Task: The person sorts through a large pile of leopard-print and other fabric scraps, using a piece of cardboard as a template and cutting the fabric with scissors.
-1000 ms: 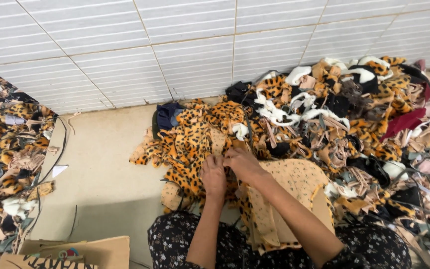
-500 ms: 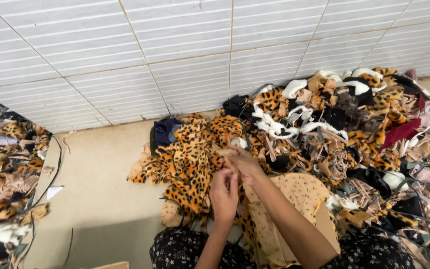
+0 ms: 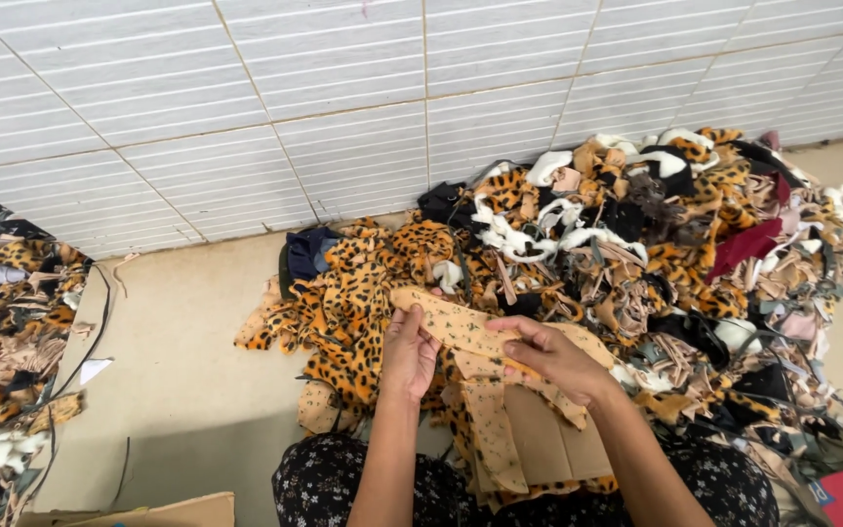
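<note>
My left hand [image 3: 409,353] and my right hand [image 3: 550,353] both grip a tan fabric strip with small dark dots [image 3: 451,324], held stretched between them above my lap. Below it hangs more of the same tan dotted cloth [image 3: 500,429], draped over my knees in dark flowered trousers [image 3: 324,488]. Just beyond my hands lies a leopard-print cloth [image 3: 353,293] spread on the floor.
A big heap of mixed fabric scraps [image 3: 695,254] fills the right side up to the white tiled wall [image 3: 343,107]. Another scrap pile [image 3: 2,332] lies at the left edge. A cardboard edge [image 3: 168,512] shows at bottom left, a dark cord [image 3: 90,342] on the beige floor.
My hands have lifted and pulled the tan dotted strip out flat between them. The camera has moved closer and tilted, so the cardboard at bottom left shows less.
</note>
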